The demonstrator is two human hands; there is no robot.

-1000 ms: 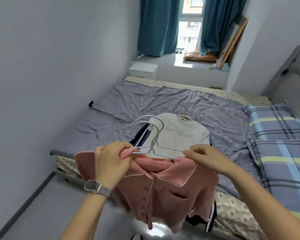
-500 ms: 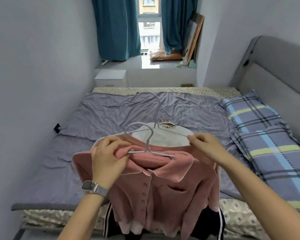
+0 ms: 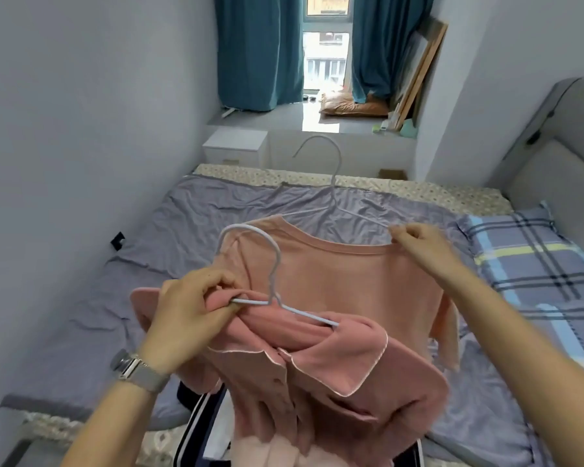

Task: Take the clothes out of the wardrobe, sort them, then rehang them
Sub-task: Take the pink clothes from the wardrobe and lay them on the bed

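Grey walls hemmed a narrow bedroom where a bed [image 3: 81,315] with a rumpled grey sheet ran toward teal curtains [image 3: 260,52] and a window. Over it, the left hand [image 3: 189,311] pinched the bar of a white hanger [image 3: 273,291] together with the pink buttoned top [image 3: 334,372] draped on it. Beyond that grip, the right hand [image 3: 422,244] pinched the shoulder of a peach shirt [image 3: 351,284] on a second hanger [image 3: 331,170], most of its frame hidden by cloth. Below the left hand's grip, dark striped clothing [image 3: 196,429] was cut off and hard to make out. A plaid pillow [image 3: 533,264] lay right of the right hand.
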